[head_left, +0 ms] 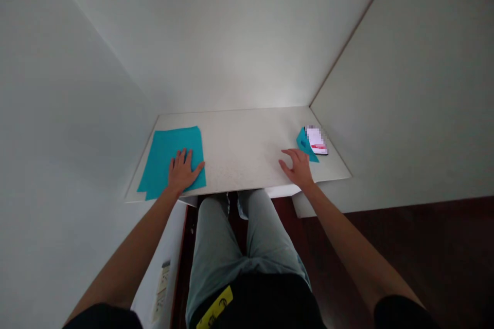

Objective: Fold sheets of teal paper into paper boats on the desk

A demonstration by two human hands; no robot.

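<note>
Flat on the left side of the white tabletop lie teal sheets, at least two, slightly out of line with each other. My left hand rests on them, palm down with its fingers spread. Over the right part of the tabletop, my right hand has its thumb and fingers apart and nothing between them. Just beyond it is a small folded teal piece, leaning by a phone with a lit, blurred screen.
The white tabletop meets walls at the back, left and right. My legs are under its front edge. A power strip or socket panel is at the lower left. Dark reddish flooring shows at the lower right.
</note>
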